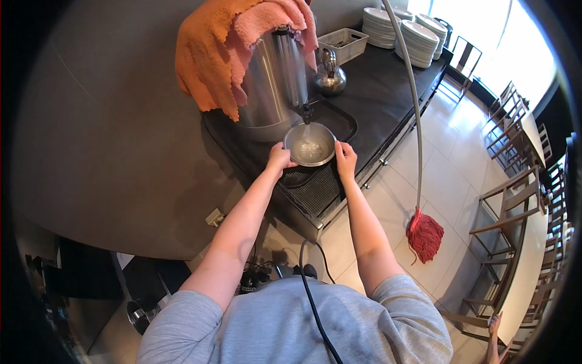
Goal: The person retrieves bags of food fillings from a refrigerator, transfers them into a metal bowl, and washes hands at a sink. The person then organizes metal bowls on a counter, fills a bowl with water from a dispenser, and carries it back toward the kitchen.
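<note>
Both my hands hold a round metal bowl (310, 159) under the black tap (307, 113) of a tall steel urn (267, 82). Liquid runs from the spout, and bubbly clear liquid lies in the bowl. My left hand (279, 159) grips the left rim, its fingertips partly hidden below. On the opposite side my right hand (345, 160) closes on the rim with the thumb near the top edge. Orange and pink cloths (209, 54) drape over the urn. Beneath the bowl is a dark tray (342, 115) on the black counter.
A metal kettle (331, 79), a pale basket (344, 48) and stacked white plates (418, 43) stand along the counter (388, 79). A red mop (425, 235) leans at its right. Chairs and tables line the right; another person's hand (495, 324) shows there. A black cable (310, 303) hangs before me.
</note>
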